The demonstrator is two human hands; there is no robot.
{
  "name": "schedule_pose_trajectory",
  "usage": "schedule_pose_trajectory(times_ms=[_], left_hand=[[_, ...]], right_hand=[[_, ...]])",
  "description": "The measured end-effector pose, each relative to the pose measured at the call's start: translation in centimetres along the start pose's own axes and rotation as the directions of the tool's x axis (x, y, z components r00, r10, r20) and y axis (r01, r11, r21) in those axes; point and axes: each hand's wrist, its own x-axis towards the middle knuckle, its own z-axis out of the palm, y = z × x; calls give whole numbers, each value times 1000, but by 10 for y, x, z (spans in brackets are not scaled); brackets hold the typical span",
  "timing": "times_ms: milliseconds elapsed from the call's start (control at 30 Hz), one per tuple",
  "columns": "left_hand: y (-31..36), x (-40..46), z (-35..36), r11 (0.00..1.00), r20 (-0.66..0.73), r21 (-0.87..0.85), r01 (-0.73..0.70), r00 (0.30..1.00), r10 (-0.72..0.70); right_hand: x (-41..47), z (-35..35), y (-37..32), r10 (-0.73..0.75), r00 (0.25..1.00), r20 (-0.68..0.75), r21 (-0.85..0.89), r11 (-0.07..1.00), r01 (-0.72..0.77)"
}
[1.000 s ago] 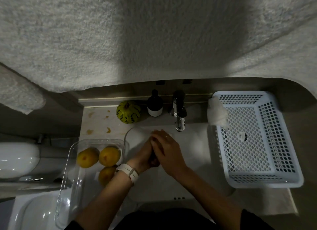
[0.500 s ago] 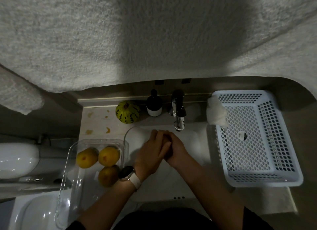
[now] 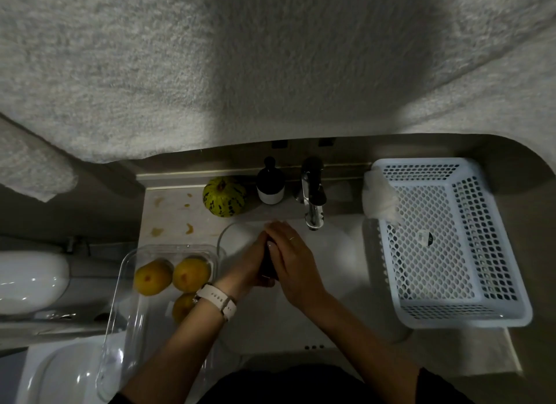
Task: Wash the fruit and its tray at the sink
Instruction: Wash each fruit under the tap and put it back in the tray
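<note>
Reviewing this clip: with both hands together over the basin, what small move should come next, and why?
Probably reach the left hand to the clear tray for a yellow fruit and bring it under the tap. Both hands, the right hand laid over the left, are clasped over the sink, apparently holding no fruit, and three fruits sit in the tray, seemingly unwashed.

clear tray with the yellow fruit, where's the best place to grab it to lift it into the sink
Probably the clear tray by its two long rims, one hand each side, coming from above. It is long and narrow, with three yellow fruit loose at its far end, so an end grip might tip them.
</note>
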Motion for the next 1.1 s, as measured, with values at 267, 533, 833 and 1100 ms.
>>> schedule_pose_trajectory(times_ms=[267,533,833,1100], left_hand=[[-24,1,14,350,52,864,-362,756,653],[-17,1,31,670,-145,654,-350,812,565],[0,6,14,952,-16,-306,14,1000,-20],[-12,7,10,303,149,859,-413,768,623]], right_hand=[[26,2,-1,873,462,155,687,240,-686],[22,5,-11,654,747,-121,452,706,-545],[9,-12,2,27,995,-91,100,995,-18],[22,-4,6,747,356,561,794,-366,-485]])
